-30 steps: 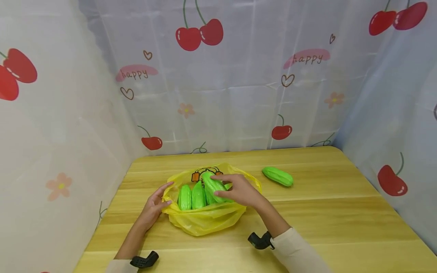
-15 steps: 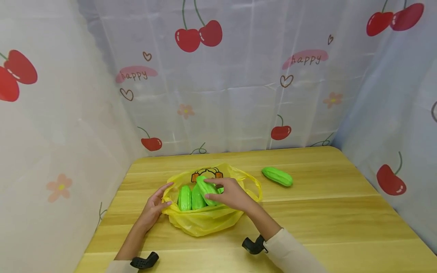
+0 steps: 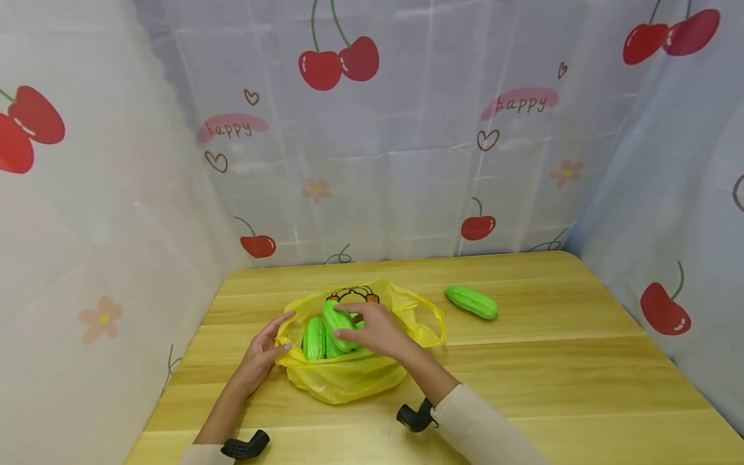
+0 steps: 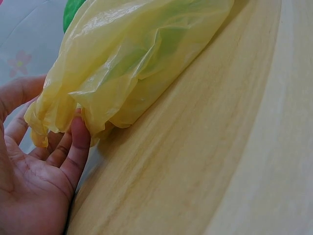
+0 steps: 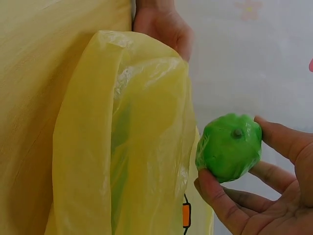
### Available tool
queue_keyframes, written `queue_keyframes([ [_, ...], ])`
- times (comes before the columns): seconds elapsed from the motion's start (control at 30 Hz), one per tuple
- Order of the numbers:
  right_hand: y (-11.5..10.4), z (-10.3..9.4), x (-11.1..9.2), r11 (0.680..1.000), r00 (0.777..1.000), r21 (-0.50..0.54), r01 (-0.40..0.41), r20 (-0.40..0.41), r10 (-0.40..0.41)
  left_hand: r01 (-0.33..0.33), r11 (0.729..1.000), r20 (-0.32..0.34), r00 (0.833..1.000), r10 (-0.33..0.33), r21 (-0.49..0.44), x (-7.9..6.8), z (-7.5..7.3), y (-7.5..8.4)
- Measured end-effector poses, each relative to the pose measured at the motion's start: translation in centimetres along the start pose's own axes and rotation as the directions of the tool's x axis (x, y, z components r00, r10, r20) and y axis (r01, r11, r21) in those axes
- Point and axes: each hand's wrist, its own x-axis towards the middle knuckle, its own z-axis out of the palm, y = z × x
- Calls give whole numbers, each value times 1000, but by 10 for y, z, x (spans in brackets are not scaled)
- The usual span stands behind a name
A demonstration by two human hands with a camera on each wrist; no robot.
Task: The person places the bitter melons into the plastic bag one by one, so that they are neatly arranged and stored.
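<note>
A yellow plastic bag [image 3: 343,381] lies open-mouthed on the table. My left hand [image 3: 258,358] holds its left rim; in the left wrist view the fingers [image 4: 78,139] grip the bunched plastic edge. Over the bag's mouth my right hand [image 3: 374,332] pinches a bright green ridged cucumber [image 3: 337,323], seemingly a toy, between thumb and fingers. Seen end-on in the right wrist view, this cucumber [image 5: 230,152] shows a small stem stub. Other green cucumbers lie inside the bag, one cucumber [image 3: 314,339] upright at the left; the held one partly covers the rest.
One more green cucumber [image 3: 472,301] lies on the wooden table [image 3: 552,374], right of the bag and towards the back. A cherry-printed curtain [image 3: 401,181] encloses the table at the back and on both sides. A yellow bag handle [image 3: 433,316] loops out to the right.
My right hand has moved left with the cucumber, above the others in the bag. The left hand has stayed at the rim. The cucumber on the table has not moved.
</note>
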Motion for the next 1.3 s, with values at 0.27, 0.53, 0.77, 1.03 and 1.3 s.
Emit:
queue_keyframes([
  [0.27,-4,13,9,1000,1000,-22,9,27,-9,1,1000,0,1000,-1,-3,0,0,1],
  [0.53,-5,22,17,998,1000,-55,15,6,-15,7,1000,-3,1000,-7,-31,1,2,1],
  [0.77,-5,28,20,998,1000,-67,-15,-11,15,14,1000,-4,1000,-14,-25,1,2,2],
  [1.03,-6,30,20,995,1000,-97,-24,-15,23,11,1000,-7,1000,-11,-18,0,2,1],
  [1.3,-9,32,21,990,999,-129,-49,9,51,10,1000,-7,1000,-11,-25,0,1,1],
])
